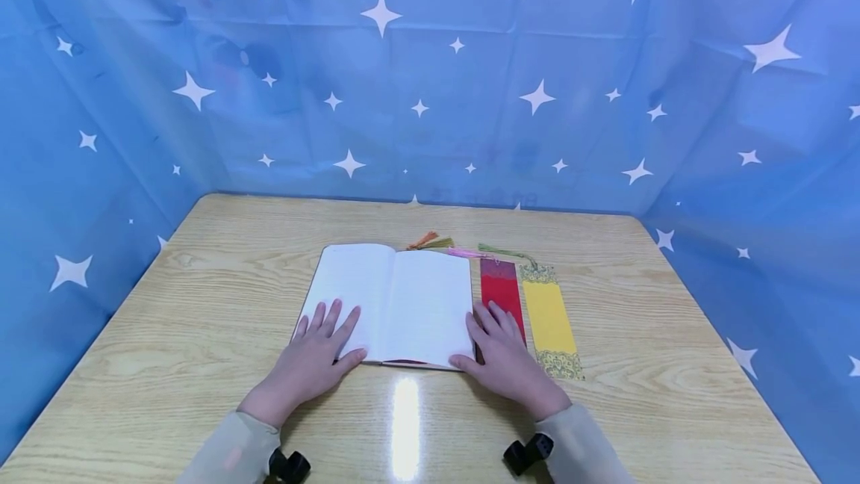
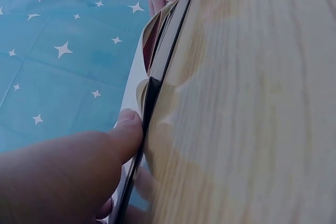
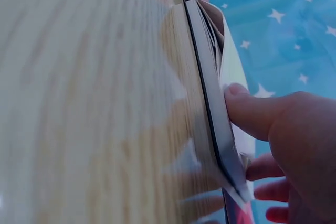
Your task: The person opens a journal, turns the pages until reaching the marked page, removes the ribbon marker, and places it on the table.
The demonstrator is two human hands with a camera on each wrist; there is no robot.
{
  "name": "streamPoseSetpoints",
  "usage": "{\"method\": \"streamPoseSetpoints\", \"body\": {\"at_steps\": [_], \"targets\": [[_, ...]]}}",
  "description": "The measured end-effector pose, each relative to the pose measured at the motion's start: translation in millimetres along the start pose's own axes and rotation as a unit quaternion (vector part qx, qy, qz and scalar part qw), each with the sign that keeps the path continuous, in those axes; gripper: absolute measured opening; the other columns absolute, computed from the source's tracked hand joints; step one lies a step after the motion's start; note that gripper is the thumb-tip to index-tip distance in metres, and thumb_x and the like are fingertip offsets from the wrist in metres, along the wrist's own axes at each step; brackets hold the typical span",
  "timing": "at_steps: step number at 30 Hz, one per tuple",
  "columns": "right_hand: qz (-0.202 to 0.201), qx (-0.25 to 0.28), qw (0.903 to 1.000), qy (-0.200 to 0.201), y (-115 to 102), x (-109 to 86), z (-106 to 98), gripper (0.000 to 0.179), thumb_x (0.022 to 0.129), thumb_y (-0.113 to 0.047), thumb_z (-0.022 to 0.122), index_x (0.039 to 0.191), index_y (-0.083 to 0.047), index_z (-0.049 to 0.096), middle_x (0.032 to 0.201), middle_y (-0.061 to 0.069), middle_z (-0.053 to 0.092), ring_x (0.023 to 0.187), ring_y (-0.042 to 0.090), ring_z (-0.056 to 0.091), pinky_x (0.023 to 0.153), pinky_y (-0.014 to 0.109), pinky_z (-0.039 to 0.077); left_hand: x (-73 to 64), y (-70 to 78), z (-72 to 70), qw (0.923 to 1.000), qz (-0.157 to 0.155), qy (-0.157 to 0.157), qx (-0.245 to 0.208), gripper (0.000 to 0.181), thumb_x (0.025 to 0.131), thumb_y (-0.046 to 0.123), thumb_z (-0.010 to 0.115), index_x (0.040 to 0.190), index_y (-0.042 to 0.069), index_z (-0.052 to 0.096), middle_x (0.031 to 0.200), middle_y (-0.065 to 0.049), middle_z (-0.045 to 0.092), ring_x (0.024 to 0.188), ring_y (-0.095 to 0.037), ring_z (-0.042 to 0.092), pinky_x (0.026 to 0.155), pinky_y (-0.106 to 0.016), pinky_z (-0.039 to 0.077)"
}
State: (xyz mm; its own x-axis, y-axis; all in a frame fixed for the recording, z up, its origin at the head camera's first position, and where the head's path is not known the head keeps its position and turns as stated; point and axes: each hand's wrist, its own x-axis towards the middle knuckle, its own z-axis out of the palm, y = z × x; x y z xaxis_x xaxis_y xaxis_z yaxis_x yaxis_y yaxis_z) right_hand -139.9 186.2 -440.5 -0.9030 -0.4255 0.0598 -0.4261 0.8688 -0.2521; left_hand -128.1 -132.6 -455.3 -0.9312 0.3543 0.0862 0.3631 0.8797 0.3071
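Observation:
An open notebook (image 1: 430, 305) with blank-looking white pages lies on the table. My left hand (image 1: 312, 364) rests on the lower left page, fingers spread; in the left wrist view its thumb (image 2: 126, 129) touches the page near the bottom edge. At the lower right corner is my right hand (image 1: 507, 361), its thumb (image 3: 249, 108) on the page and its other fingers along the right edge, over a red bookmark (image 1: 500, 290). Seen from the right wrist, the right-hand pages bulge up, leaving a gap with something thin inside that I cannot make out.
A yellow bookmark (image 1: 551, 320) with patterned ends and a green tassel (image 1: 500, 250) lies right of the red one. Orange (image 1: 425, 240), olive (image 1: 438, 243) and pink (image 1: 468, 253) tassels show at the notebook's top edge. A blue star-patterned cloth (image 1: 430, 58) surrounds the wooden table (image 1: 168, 320).

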Motion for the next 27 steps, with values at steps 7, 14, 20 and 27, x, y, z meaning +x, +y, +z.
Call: {"method": "streamPoseSetpoints", "body": {"at_steps": [7,14,20,27], "targets": [[-0.005,0.006,0.9996,0.026,-6,0.8,-4,0.068,0.086,-0.048,0.060,0.136,-0.005,0.047,0.145,0.013,0.037,0.135,0.035,0.023,0.109,0.052,0.015,0.7,1.8,-5.3,0.9999,0.002,-0.012,0.001,0.068,0.093,0.053,0.044,0.147,0.014,0.028,0.149,-0.021,0.021,0.136,-0.042,0.015,0.106,-0.060,0.016],[0.014,0.062,0.9968,0.047,-10,1.8,-11,0.064,0.086,-0.045,0.063,0.136,-0.009,0.049,0.141,0.011,0.043,0.133,0.032,0.029,0.105,0.050,0.029,2.7,4.0,-11.4,0.9993,-0.005,-0.019,0.031,0.073,0.092,0.062,0.035,0.147,0.016,0.028,0.149,-0.022,0.021,0.135,-0.043,0.018,0.105,-0.059,0.019],[0.012,0.107,0.9932,0.043,-14,2.4,-16,0.068,0.086,-0.050,0.059,0.139,-0.009,0.045,0.143,0.010,0.041,0.134,0.030,0.028,0.101,0.051,0.034,3.7,7.5,-13.1,0.9990,-0.022,-0.010,0.039,0.082,0.085,0.070,0.037,0.146,0.016,0.032,0.149,-0.023,0.022,0.134,-0.045,0.019,0.103,-0.061,0.021],[-0.025,0.112,0.9927,0.039,-18,0.2,-16,0.075,0.086,-0.054,0.057,0.141,-0.007,0.040,0.145,0.012,0.036,0.135,0.032,0.026,0.101,0.051,0.034,2.5,14.0,-12.9,0.9978,-0.031,-0.005,0.058,0.088,0.081,0.075,0.038,0.146,0.015,0.033,0.149,-0.024,0.020,0.135,-0.046,0.015,0.104,-0.062,0.017]]}}
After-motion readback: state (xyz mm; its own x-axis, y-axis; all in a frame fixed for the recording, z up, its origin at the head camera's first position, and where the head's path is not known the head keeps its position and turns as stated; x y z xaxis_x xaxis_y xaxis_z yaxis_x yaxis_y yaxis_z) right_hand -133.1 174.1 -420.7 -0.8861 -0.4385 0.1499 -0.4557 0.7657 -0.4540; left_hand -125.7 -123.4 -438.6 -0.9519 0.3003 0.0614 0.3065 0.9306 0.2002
